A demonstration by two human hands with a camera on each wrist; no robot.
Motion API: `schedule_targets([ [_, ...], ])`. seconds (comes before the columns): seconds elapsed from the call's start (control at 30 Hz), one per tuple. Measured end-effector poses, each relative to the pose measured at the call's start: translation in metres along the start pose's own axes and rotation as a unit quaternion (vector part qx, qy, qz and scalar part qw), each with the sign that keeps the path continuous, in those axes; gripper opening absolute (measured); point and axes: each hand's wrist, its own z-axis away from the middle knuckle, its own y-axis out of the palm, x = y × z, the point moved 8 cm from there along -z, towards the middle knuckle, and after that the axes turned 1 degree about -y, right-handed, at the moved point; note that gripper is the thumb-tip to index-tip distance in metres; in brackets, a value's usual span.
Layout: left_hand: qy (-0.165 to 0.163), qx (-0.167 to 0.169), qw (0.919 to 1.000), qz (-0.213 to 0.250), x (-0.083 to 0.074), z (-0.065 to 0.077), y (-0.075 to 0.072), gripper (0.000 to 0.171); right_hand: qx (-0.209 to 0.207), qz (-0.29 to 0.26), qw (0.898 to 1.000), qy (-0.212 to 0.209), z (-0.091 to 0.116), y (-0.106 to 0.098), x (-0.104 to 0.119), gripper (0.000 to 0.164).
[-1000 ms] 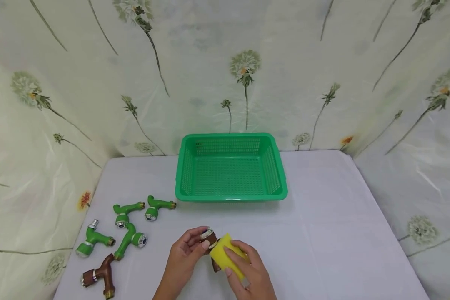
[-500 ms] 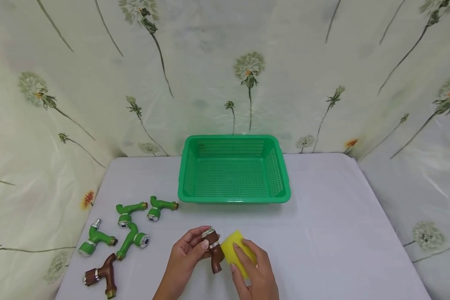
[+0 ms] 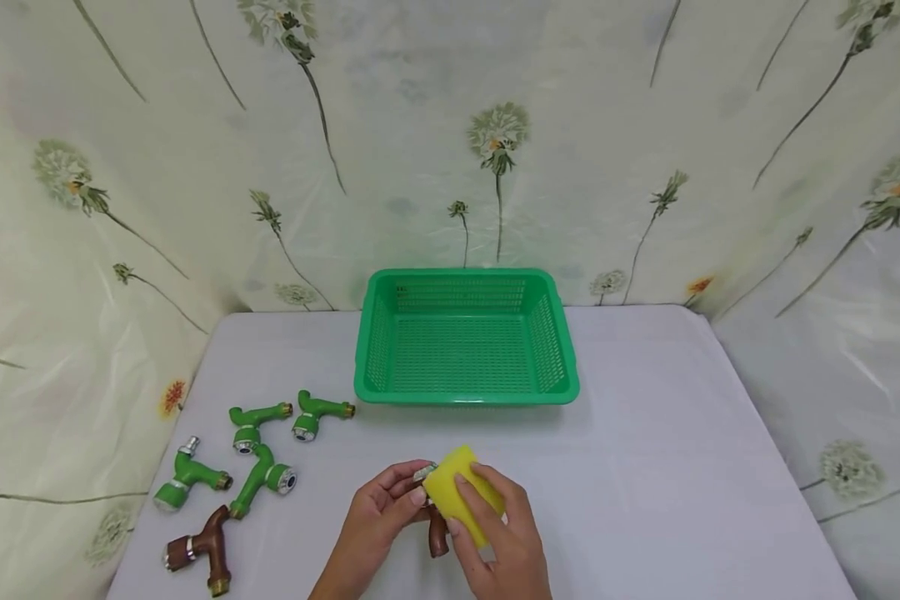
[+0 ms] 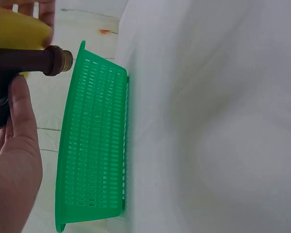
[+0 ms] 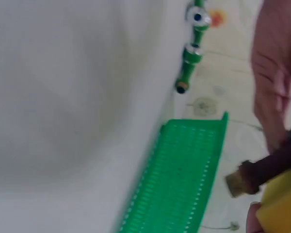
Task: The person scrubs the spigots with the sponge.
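Note:
In the head view my left hand (image 3: 378,517) grips a brown faucet (image 3: 438,533) by its knob end, the spout pointing down toward me. My right hand (image 3: 502,525) pinches a yellow sponge (image 3: 461,492) and lays it over the faucet's body, covering most of it. From the left wrist view, the faucet's threaded brass end (image 4: 66,60) sticks out past the fingers, with the sponge (image 4: 19,31) behind the pipe. The right wrist view shows the sponge (image 5: 281,204) up against the dark pipe.
A green plastic basket (image 3: 465,398) stands at the back middle of the white-covered table (image 3: 660,467). Several green faucets (image 3: 258,483) lie at the left, with another brown faucet (image 3: 208,546) nearer me. Flower-patterned sheeting (image 3: 390,150) hangs around the table's back and sides.
The sponge lifted off to the right of the faucet half a second ago, baring its body. Now it is back over the faucet, up and to the left. The left hand keeps its grip.

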Motion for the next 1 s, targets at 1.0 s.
schedule_targets([
  [1.0,0.057,-0.121,0.9845,-0.114,-0.002,-0.002,-0.016,0.047,0.084,0.04,0.994,-0.051,0.013,0.011,0.003,0.039],
])
